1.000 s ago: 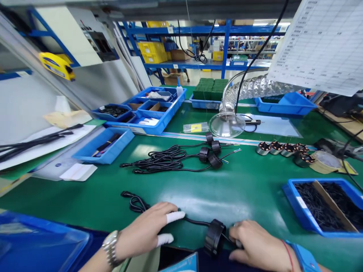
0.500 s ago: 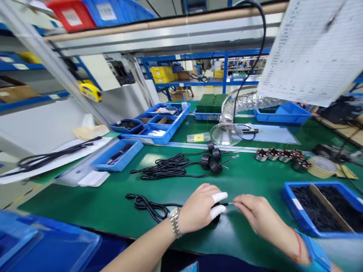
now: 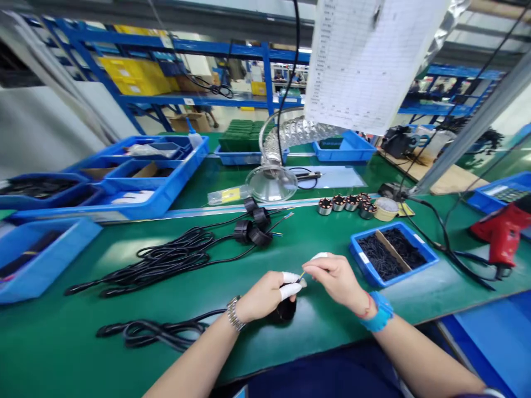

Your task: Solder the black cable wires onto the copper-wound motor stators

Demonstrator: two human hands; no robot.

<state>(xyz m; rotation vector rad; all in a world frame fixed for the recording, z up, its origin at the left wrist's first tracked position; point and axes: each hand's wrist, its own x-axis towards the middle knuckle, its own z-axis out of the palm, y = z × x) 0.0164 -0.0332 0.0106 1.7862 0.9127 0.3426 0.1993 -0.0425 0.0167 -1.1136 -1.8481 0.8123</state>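
Observation:
Near the front of the green bench, my left hand (image 3: pixel 265 296), with white covers on two fingers, pinches the end of a black cable close to its thin yellowish wire (image 3: pixel 302 275). Opposite it, the closed fingertips of my right hand (image 3: pixel 334 276) grip that wire's tip; a white cover shows on one finger. Below my left hand sits a round black cap (image 3: pixel 285 310), partly hidden by the fingers. The cable's looped length (image 3: pixel 161 333) trails left along the bench to a black connector (image 3: pixel 110 330).
Behind lie several black cables (image 3: pixel 178 254) with round caps (image 3: pixel 260 234). Right of my hands is a blue bin (image 3: pixel 365 272) of small black pieces. Several copper-wound stators (image 3: pixel 339 203), a fume funnel (image 3: pixel 271 183) and a red heat gun (image 3: pixel 504 232) stand farther off.
The view has turned right, bringing the heat gun into sight. My hands stay at the same cable end, now closer together, with my right hand's fingers turned more toward the left hand.

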